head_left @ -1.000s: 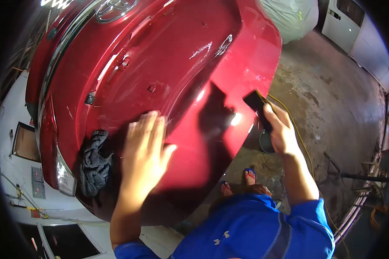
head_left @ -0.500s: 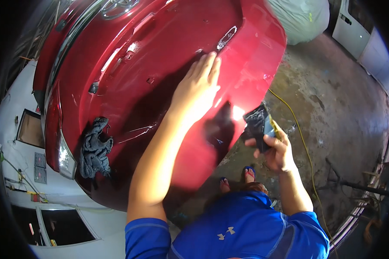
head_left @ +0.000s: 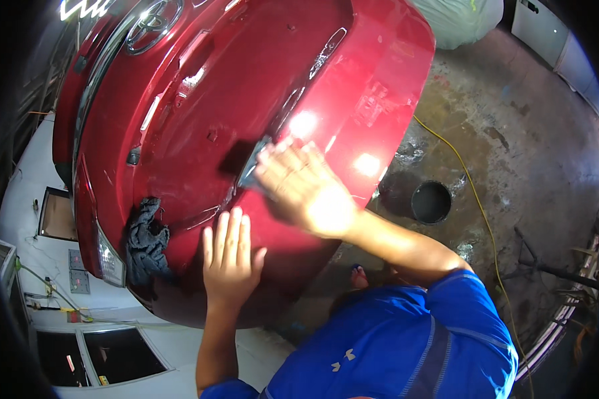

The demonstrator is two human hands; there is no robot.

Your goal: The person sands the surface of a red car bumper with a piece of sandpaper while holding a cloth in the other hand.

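Note:
A glossy red car body panel (head_left: 199, 139) fills the upper left and middle, with wet streaks along its raised crease. My right hand (head_left: 309, 189) lies over a dark wet sheet that looks like sandpaper (head_left: 251, 169), pressing it against the panel at the crease. Only the sheet's left edge shows past the fingertips; the rest is hidden under the palm. To the lower left, my left hand (head_left: 233, 266) rests on the panel with fingers straight and slightly apart, holding nothing. A crumpled dark grey cloth (head_left: 148, 243) lies on the panel left of it.
On the wet concrete floor (head_left: 499, 179) stands a dark round bucket (head_left: 431, 203), right of the panel. A yellow cord (head_left: 469, 174) runs across the floor. A pale covered bulk (head_left: 462, 20) is at the top right. A clear lamp lens (head_left: 111, 258) borders the panel's left side.
My right hand has swung left from beside the panel and set the sandpaper on it. My left hand has drawn back toward me, down the panel. The bucket has come into view.

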